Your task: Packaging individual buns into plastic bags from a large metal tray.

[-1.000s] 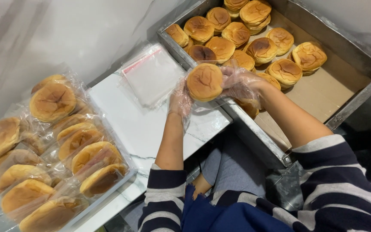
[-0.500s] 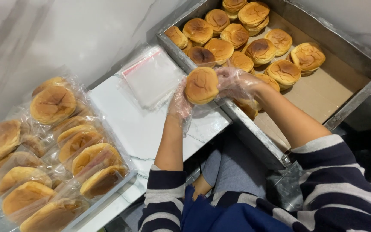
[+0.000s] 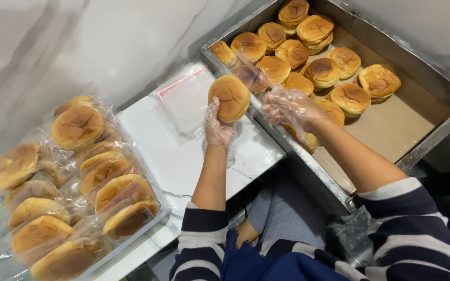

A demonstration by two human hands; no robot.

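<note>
White marble counter under your gloved hands, a bun held up between tray and bags.

Your left hand (image 3: 219,127), in a thin clear glove, is closed around the lower edge of a round golden bun (image 3: 229,97), holding it upright above the counter's (image 3: 183,161) right edge. Your right hand (image 3: 287,106), gloved too, hovers just beside the bun with fingers loosely spread, gripping nothing; whether it touches the bun you cannot tell. Behind the bun, a stack of clear bags (image 3: 186,99) lies on the counter near its far edge. To your right, a metal tray (image 3: 433,125) holds more bare buns at its far end. At the counter's left edge, bagged buns (image 3: 79,177) are piled together.
</note>
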